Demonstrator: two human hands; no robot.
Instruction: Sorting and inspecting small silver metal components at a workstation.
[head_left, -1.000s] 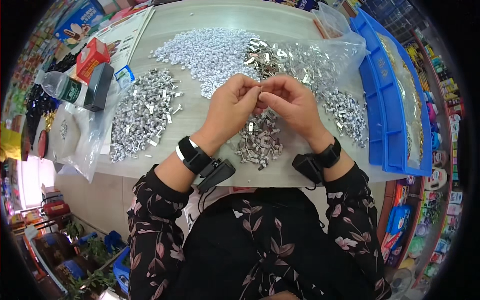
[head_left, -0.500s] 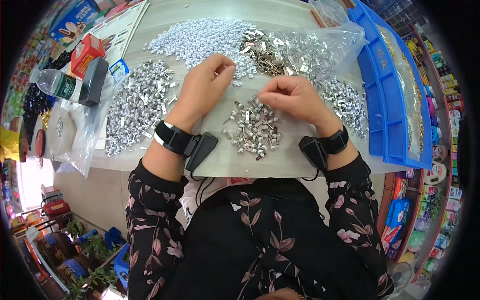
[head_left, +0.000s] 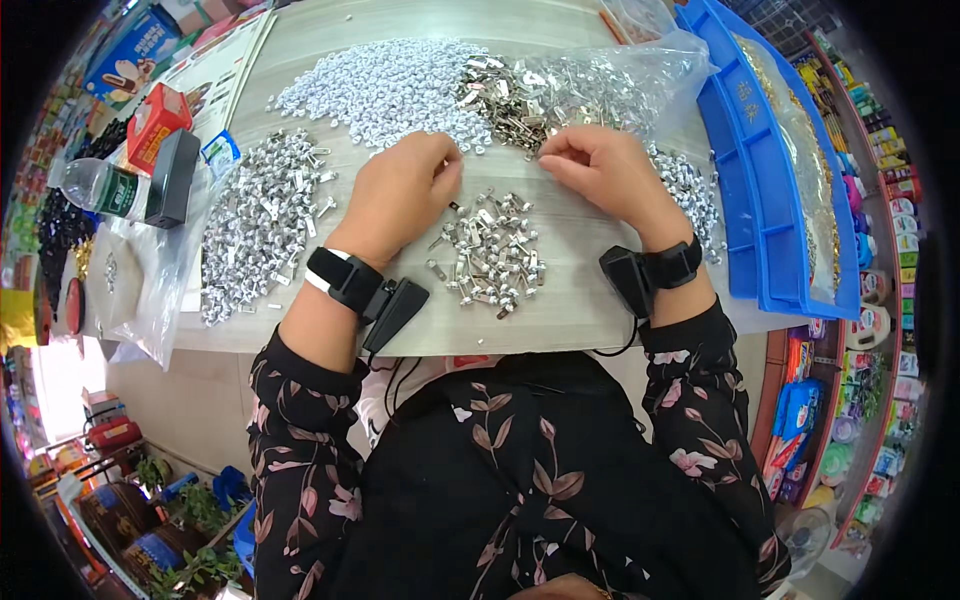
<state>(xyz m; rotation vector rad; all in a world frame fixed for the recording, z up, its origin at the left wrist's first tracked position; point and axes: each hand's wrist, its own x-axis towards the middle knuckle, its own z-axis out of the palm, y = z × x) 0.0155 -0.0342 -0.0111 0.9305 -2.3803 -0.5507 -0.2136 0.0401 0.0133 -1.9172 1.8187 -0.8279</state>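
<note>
My left hand [head_left: 403, 192] is closed in a pinch above the table, between the pile of white plastic beads [head_left: 385, 90] and a small heap of metal clips with white beads on them [head_left: 495, 250]. A small dark end shows under its fingertips; what it belongs to is hard to make out. My right hand [head_left: 608, 178] has thumb and forefinger pressed together beside the near edge of the loose metal clips [head_left: 515, 105]. Anything between those fingertips is hidden. Both wrists wear black straps with a black box.
Larger piles of beaded clips lie at left [head_left: 262, 215] and right [head_left: 690, 195]. A clear plastic bag [head_left: 670, 85] spreads behind my right hand, with a blue tray [head_left: 745, 170] at the right edge. A plastic bottle [head_left: 105, 190], dark box [head_left: 173, 180] and red box [head_left: 158, 128] stand left.
My right hand has moved away from the small heap, outward and right, toward the loose clips. My left hand has drawn slightly nearer to me. The whole view has shifted a little.
</note>
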